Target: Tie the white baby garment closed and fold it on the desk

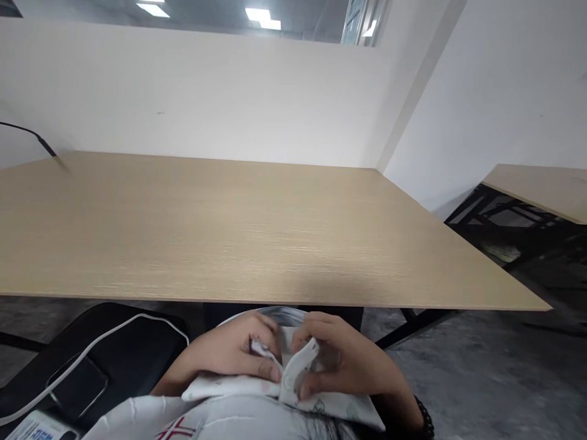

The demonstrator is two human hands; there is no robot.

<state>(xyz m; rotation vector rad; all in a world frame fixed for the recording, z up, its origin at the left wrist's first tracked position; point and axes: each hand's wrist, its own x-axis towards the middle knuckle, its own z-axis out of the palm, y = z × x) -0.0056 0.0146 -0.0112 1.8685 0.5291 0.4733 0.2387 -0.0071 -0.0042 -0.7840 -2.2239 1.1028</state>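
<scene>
A thin black cable with a thick sleeve hangs over the far left corner of a wide, pale wood-grain bench; below it, at the near left, is a black padded seat, and a white cable arcs over it; a white box with a blue-printed label sits at the bottom corner. The person wears a white top with red lines; in front of it, just below the bench's near edge, is a white cloth with a faint pastel print. The left hand has thumb and fingers pinched on the cloth near its middle; a narrow, curling white strip stands up there, a small slot near its end; the right hand curves round the strip, thumb and fingers spaced, and I cannot tell how firmly it grips. A black beaded bracelet circles the right wrist; farther right, a second wood-topped table stands on dark legs above the grey floor.
</scene>
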